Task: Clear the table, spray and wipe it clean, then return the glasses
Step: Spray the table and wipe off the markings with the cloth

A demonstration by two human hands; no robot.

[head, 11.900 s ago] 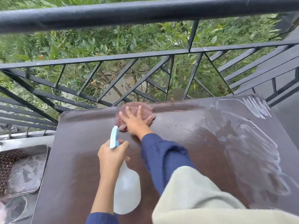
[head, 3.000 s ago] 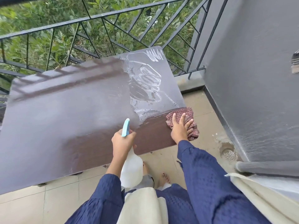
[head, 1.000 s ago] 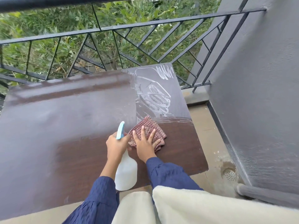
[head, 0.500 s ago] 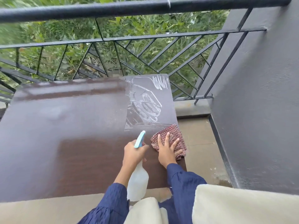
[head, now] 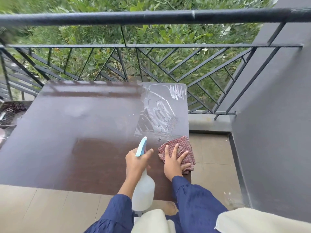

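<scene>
- Lying bunched at the near right corner of the table (head: 84, 132), the checked cloth (head: 185, 143) looks soft, thin and light. One side droops over the table's right edge, so I judge it could slip off if the pressure on it eased.
- Flat palm pressure seems the best way to work it. Being limp, it would fold or roll under a pinch at one corner.
- The right hand (head: 174, 161) lies palm-down on the cloth, its fingers (head: 175, 149) straight and spread apart, pressing, not gripping.
- Just beyond the cloth, the far right part of the stiff, smooth brown top carries white smears (head: 158, 118) and droplets. Wet like that, the surface is probably slick.
- The spray bottle (head: 143, 190) is near the cloth on its left, its pale blue head (head: 141, 147) over the table and its translucent body hanging past the near edge. It looks like light plastic; I cannot tell how full it is. The narrow neck is the natural hold.
- The left hand (head: 135, 163) wraps that neck with curled fingers, one reaching forward under the head; whether it rests on the trigger I cannot tell.
- A black railing (head: 151, 15) runs behind the table, and a grey wall (head: 277, 115) stands on the right.
</scene>
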